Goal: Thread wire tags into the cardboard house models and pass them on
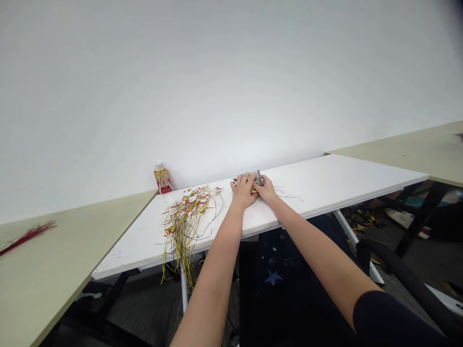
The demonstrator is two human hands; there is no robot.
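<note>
Both hands on worktop [325, 180]: left hand [243, 190] flat on tags, right hand [266, 189] closed around grey tool [259, 177]; carton [162, 179] contents hidden.

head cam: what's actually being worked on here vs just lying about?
In hand:
- left hand and right hand, pressed together on a small red-yellow piece
- grey metal tool at the fingertips
- pile of tags with yellow strings, beside the left hand

Lying about:
- small carton by the wall
- red tassel on the left table
- loose strands
</note>
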